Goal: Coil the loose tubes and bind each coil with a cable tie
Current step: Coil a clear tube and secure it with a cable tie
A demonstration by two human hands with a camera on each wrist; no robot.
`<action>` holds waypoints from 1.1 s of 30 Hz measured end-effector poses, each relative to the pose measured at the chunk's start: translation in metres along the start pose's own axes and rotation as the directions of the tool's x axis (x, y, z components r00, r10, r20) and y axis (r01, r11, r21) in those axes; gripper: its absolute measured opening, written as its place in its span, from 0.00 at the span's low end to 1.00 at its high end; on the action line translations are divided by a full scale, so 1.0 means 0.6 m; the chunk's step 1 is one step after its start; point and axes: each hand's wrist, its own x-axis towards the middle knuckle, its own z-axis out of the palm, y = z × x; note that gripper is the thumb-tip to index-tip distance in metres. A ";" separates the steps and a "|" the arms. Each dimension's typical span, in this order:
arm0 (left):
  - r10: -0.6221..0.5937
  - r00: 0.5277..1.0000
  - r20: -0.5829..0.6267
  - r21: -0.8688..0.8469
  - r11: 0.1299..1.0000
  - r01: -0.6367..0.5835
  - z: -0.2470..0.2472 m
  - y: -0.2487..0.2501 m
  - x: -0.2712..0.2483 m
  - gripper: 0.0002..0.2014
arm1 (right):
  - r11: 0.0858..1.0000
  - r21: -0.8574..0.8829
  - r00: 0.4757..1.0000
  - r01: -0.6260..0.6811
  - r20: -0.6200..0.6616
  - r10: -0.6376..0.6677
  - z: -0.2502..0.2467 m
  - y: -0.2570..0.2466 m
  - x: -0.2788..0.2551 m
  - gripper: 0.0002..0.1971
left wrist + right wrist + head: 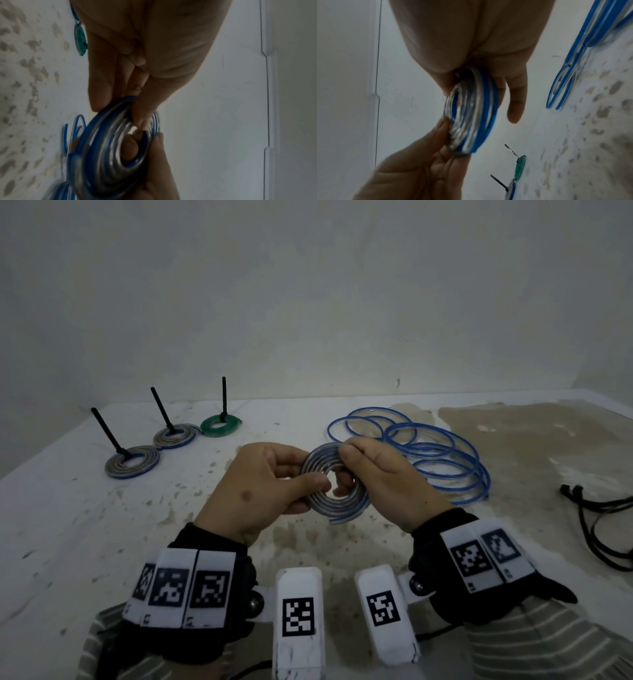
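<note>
A flat spiral coil of clear tube with a blue stripe (329,483) hangs between both hands above the table. My left hand (274,484) pinches its left side, thumb on top near the coil's hole. My right hand (363,470) pinches the upper right edge, a finger poking through the hole. The coil's free end (342,519) sticks out at the bottom. The same coil (109,152) fills the left wrist view and shows edge-on as a coil (471,116) in the right wrist view. The rest of the blue tube (421,446) lies in loose loops behind my right hand.
Three bound coils lie at the back left, each with a black tie tail standing up: a grey one (133,461), a second grey one (173,435) and a green one (221,424). Black cable ties (596,529) lie at the right edge. The table (102,542) is white and stained.
</note>
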 end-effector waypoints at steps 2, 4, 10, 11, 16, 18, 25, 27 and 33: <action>-0.017 1.000 -0.025 -0.087 0.996 0.015 0.004 0.000 0.001 0.05 | 0.996 0.085 0.999 -0.013 -0.048 0.018 -0.002 0.002 0.002 0.19; -0.027 0.999 -0.042 -0.140 0.990 0.021 0.009 -0.002 0.003 0.06 | 0.988 0.152 0.997 -0.025 -0.063 0.035 -0.006 0.006 0.003 0.21; -0.025 0.998 -0.059 -0.223 0.975 0.011 0.013 -0.003 0.005 0.12 | 0.996 0.088 0.994 0.027 -0.109 -0.017 -0.019 0.005 0.005 0.22; -0.021 0.997 -0.069 -0.232 0.973 0.004 0.014 -0.003 0.005 0.12 | 0.995 0.095 0.994 0.030 -0.111 -0.020 -0.020 0.005 0.004 0.21; -0.021 0.989 -0.144 -0.311 0.950 -0.026 0.022 -0.005 0.009 0.11 | 0.938 0.344 0.996 -0.042 -0.060 0.066 -0.009 0.005 0.004 0.18; -0.033 0.986 -0.162 -0.345 0.938 -0.025 0.027 -0.005 0.011 0.11 | 0.920 0.384 0.992 -0.075 -0.063 0.107 -0.006 0.003 0.005 0.17; -0.045 0.996 -0.073 -0.390 0.921 0.013 0.037 0.004 0.010 0.17 | 0.982 0.165 0.977 -0.096 -0.172 0.125 -0.016 0.001 0.007 0.20; -0.043 0.999 0.019 -0.345 0.937 0.047 0.035 0.009 0.013 0.17 | 0.995 0.054 0.982 -0.083 -0.168 0.091 -0.022 0.000 0.007 0.20; -0.104 0.982 0.155 -0.483 0.859 0.167 0.065 0.031 0.030 0.12 | 0.970 -0.236 0.987 -0.056 -0.162 0.018 -0.049 -0.001 0.000 0.21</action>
